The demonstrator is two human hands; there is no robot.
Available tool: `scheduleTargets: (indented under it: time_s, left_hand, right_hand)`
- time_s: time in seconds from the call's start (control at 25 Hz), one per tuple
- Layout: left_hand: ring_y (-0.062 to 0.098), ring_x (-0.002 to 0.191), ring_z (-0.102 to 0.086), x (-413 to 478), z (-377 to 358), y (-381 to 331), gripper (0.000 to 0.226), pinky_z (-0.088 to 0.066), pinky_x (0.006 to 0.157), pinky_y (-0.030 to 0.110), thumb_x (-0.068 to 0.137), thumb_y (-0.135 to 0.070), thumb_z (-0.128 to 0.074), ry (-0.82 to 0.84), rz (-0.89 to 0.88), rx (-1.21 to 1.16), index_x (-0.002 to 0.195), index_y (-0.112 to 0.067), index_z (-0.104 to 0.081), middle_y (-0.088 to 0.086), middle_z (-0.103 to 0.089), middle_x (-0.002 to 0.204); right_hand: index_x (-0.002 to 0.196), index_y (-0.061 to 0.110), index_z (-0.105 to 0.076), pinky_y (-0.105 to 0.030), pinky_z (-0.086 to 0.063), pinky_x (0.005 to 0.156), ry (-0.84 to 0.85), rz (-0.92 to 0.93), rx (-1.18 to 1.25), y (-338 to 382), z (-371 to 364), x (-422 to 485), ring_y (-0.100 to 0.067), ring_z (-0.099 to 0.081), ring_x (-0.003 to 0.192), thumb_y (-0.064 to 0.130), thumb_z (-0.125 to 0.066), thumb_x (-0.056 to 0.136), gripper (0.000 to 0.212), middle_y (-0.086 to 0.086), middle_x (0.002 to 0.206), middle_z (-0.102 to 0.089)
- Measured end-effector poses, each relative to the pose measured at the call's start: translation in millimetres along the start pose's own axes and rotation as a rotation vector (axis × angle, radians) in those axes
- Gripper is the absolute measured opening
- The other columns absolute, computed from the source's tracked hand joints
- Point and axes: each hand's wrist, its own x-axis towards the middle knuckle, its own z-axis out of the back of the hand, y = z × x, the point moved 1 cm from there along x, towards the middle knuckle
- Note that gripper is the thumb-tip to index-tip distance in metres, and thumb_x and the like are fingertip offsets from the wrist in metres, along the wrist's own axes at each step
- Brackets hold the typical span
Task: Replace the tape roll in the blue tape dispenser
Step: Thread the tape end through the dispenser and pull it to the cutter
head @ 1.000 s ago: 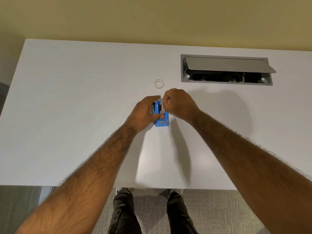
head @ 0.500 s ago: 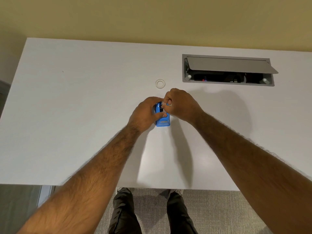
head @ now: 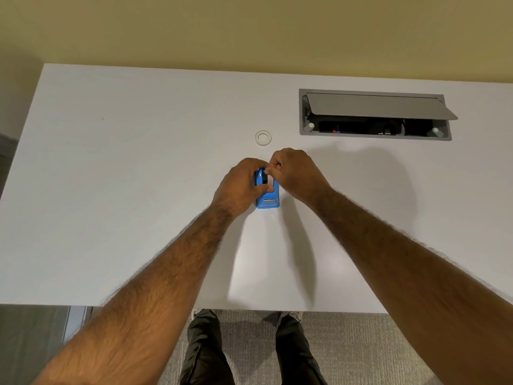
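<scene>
The blue tape dispenser point(head: 268, 200) stands on the white desk point(head: 138, 190) near the middle. My left hand point(head: 240, 187) wraps around its left side and grips it, thumb across the top. My right hand point(head: 295, 173) is closed from the right, with the fingertips pinching at the black and white part on top of the dispenser; what it pinches is too small to tell. A small white tape ring point(head: 263, 137) lies flat on the desk just beyond both hands.
An open grey cable hatch point(head: 374, 113) is set into the desk at the back right, its lid tilted up. A yellow wall runs behind the desk. My legs and grey carpet show below the desk's near edge.
My right hand's fingertips have shifted slightly on the top of the dispenser. My left hand keeps its grip and the dispenser stays in place.
</scene>
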Motion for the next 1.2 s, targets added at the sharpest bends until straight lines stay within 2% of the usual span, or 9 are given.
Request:
scheduleTargets:
  time_s: [0.2, 0.36, 0.68, 0.84, 1.0, 1.08, 1.2]
  left_hand:
    - [0.012, 0.095, -0.057, 0.7, 1.1, -0.4, 0.048, -0.041, 0.084, 0.024, 0.078, -0.036, -0.081, 0.011, -0.007, 0.001, 0.119, -0.022, -0.06, -0.005, -0.063, 0.115]
    - [0.012, 0.093, -0.057, 1.6, 1.9, -1.2, 0.047, -0.04, 0.083, 0.023, 0.077, -0.033, -0.082, 0.015, -0.003, 0.012, 0.119, -0.022, -0.061, -0.005, -0.064, 0.113]
    - [0.012, 0.091, -0.056, 0.6, 0.6, -3.4, 0.045, -0.04, 0.082, 0.023, 0.079, -0.034, -0.08, 0.005, -0.004, 0.026, 0.118, -0.021, -0.061, -0.007, -0.063, 0.109]
    - [0.012, 0.09, -0.056, 0.7, 0.6, -3.9, 0.044, -0.039, 0.081, 0.023, 0.078, -0.033, -0.081, -0.001, -0.003, 0.027, 0.116, -0.023, -0.061, -0.013, -0.057, 0.103]
    - [0.012, 0.091, -0.055, 0.8, 0.2, -4.3, 0.046, -0.039, 0.083, 0.024, 0.079, -0.035, -0.08, 0.004, 0.0, 0.043, 0.118, -0.021, -0.061, -0.01, -0.06, 0.107]
    - [0.013, 0.092, -0.056, 0.3, 0.3, -5.2, 0.046, -0.04, 0.084, 0.024, 0.079, -0.035, -0.08, 0.006, 0.004, 0.039, 0.118, -0.02, -0.061, -0.006, -0.063, 0.111]
    - [0.013, 0.095, -0.057, -0.4, 3.4, -6.1, 0.048, -0.04, 0.085, 0.024, 0.078, -0.033, -0.081, 0.012, 0.013, 0.03, 0.12, -0.02, -0.061, -0.003, -0.065, 0.115]
  right_hand:
    - [0.075, 0.011, -0.051, -0.014, -0.029, 0.054, -0.03, 0.026, 0.057, 0.5, -0.6, -2.5, -0.016, -0.049, 0.064, 0.02, -0.054, 0.09, 0.018, -0.011, 0.074, -0.061]
    - [0.077, 0.008, -0.053, -0.017, -0.032, 0.053, 0.0, 0.046, 0.046, -0.9, -3.2, -3.8, -0.016, -0.049, 0.063, 0.02, -0.055, 0.086, 0.015, -0.012, 0.073, -0.059]
    - [0.075, 0.01, -0.049, -0.02, -0.032, 0.054, -0.02, 0.017, 0.031, 0.1, -8.4, -3.6, -0.017, -0.049, 0.065, 0.018, -0.051, 0.091, 0.018, -0.01, 0.074, -0.055]
    - [0.074, 0.01, -0.047, -0.028, -0.036, 0.06, -0.032, 0.0, 0.024, 0.8, -12.0, -3.2, -0.018, -0.048, 0.064, 0.018, -0.046, 0.093, 0.021, -0.011, 0.074, -0.055]
    - [0.073, 0.011, -0.045, -0.028, -0.037, 0.06, -0.05, -0.001, 0.025, 2.9, -12.8, -2.3, -0.017, -0.046, 0.063, 0.019, -0.047, 0.093, 0.022, -0.011, 0.071, -0.053]
    - [0.073, 0.01, -0.046, -0.027, -0.036, 0.061, -0.051, -0.006, 0.033, 3.2, -11.8, -0.7, -0.017, -0.046, 0.062, 0.019, -0.049, 0.093, 0.022, -0.01, 0.07, -0.053]
    - [0.079, 0.005, -0.059, -0.024, -0.037, 0.061, -0.009, 0.002, 0.046, -0.8, -5.5, 1.6, -0.02, -0.054, 0.065, 0.018, -0.046, 0.092, 0.023, -0.013, 0.077, -0.066]
